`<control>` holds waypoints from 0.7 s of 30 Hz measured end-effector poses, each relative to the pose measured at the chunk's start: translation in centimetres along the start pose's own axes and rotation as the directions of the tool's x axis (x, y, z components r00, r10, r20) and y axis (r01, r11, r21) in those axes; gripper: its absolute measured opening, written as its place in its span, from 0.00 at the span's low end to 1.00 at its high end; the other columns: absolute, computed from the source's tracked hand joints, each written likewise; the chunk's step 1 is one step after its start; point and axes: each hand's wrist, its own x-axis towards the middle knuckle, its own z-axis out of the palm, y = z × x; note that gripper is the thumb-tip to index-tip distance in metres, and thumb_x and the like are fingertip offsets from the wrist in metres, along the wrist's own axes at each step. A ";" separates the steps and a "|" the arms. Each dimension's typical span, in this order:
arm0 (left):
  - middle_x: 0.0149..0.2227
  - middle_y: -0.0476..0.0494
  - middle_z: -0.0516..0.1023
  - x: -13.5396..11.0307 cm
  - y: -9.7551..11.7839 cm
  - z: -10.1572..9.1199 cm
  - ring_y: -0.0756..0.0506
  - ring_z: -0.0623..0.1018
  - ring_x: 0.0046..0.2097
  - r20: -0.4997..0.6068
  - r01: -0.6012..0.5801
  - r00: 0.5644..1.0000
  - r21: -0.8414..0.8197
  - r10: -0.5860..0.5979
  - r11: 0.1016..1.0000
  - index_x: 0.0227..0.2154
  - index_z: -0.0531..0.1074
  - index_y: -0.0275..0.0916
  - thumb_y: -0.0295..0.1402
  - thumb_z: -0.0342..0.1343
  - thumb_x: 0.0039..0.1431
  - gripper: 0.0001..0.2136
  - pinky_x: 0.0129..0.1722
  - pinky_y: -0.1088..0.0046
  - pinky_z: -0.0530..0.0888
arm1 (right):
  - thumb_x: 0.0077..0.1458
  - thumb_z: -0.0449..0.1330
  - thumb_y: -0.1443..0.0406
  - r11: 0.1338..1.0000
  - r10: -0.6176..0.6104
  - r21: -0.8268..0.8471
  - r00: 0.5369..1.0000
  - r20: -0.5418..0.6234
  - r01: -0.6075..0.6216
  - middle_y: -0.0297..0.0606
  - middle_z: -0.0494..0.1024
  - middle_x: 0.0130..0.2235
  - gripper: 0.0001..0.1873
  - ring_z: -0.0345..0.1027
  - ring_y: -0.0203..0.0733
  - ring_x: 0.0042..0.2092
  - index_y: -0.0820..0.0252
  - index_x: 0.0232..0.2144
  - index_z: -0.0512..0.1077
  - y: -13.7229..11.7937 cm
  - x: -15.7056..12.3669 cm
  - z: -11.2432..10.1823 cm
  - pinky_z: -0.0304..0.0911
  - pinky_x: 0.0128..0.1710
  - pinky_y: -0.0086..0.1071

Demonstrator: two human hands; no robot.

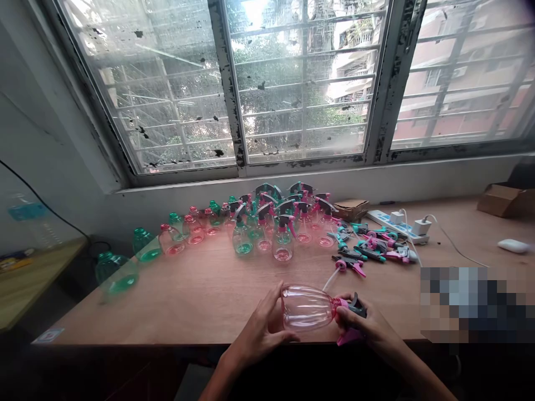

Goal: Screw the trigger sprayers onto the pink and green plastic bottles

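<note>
A clear pink spray bottle (308, 308) lies sideways in the air over the table's front edge. My left hand (267, 320) cups its base, thumb below and fingers above. Around the neck and the pink and grey trigger sprayer (354, 309), my right hand (365, 323) is closed. The sprayer sits at the bottle's mouth; how tightly it is seated I cannot tell. Just beyond the bottle lies a loose pink and black sprayer head (350, 264), its pale tube pointing towards me. More pink and teal sprayer heads (376, 242) are piled behind it.
Spray bottles with heads (283, 239) stand grouped near the window wall. Open-necked green and pink bottles (171, 239) line the left side. A power strip (397, 225) with plugs and cables, a cardboard box (507, 199) and a white mouse (513, 245) are at right.
</note>
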 end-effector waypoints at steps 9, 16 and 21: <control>0.69 0.41 0.58 -0.1 0.0 0.1 0.33 0.61 0.68 0.004 -0.024 1.000 0.001 0.024 1.000 0.69 0.44 0.52 0.33 0.70 0.50 0.50 0.68 0.50 0.58 | 0.43 0.74 0.50 1.000 -0.013 -0.013 0.999 -0.030 0.013 0.34 0.78 0.24 0.24 0.71 0.42 0.23 0.59 0.35 0.72 0.1 0.1 0.0 0.69 0.24 0.36; 0.71 0.43 0.53 -0.1 -0.3 0.3 0.36 0.56 0.70 -0.019 -0.059 0.998 0.053 0.060 0.997 0.69 0.44 0.52 0.32 0.61 0.61 0.40 0.69 0.53 0.54 | 0.45 0.73 0.51 1.000 -0.015 0.011 1.000 -0.016 0.015 0.32 0.78 0.23 0.23 0.71 0.41 0.23 0.59 0.34 0.72 0.1 0.2 -0.1 0.68 0.24 0.34; 0.70 0.40 0.55 -0.1 -0.1 0.2 0.34 0.58 0.69 -0.002 -0.004 1.000 0.014 0.005 1.000 0.70 0.39 0.50 0.32 0.71 0.49 0.53 0.68 0.53 0.57 | 0.45 0.74 0.53 1.000 -0.015 0.020 1.000 -0.001 0.015 0.32 0.79 0.24 0.22 0.71 0.40 0.24 0.59 0.35 0.72 0.0 0.1 -0.1 0.68 0.25 0.32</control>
